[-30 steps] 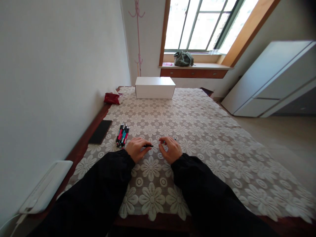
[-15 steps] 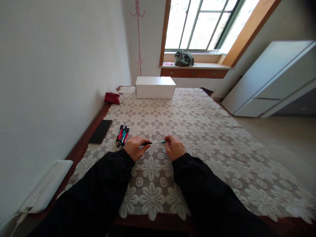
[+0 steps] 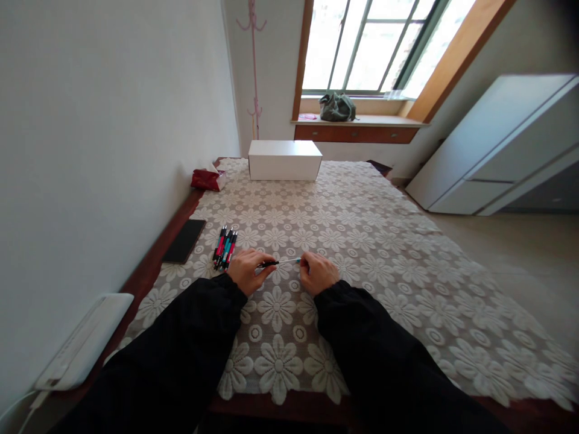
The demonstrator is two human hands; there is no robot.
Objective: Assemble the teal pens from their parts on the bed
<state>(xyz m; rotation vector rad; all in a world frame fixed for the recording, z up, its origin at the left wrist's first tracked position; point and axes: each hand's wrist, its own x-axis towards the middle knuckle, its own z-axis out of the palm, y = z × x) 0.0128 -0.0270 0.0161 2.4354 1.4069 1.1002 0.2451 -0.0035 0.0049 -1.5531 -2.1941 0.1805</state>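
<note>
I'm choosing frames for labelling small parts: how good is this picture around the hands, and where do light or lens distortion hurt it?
Head view: the window is blown out to white; the left hand, right hand and the thin pen between them are evenly lit but small, fine detail soft; wide-angle bending tilts the cabinet and walls; the black sleeves show no texture.

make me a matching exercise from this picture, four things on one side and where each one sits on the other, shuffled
Things:
1. white box
2. black phone
3. bundle of pens
4. green bag

Places:
A. on the window sill
B. on the bare wood at the table's left edge, off the cloth
C. on the lace cloth, just beyond the left hand
D. at the far end of the table, on the cloth

Pairs: 1-D, 2-B, 3-C, 4-A
</note>
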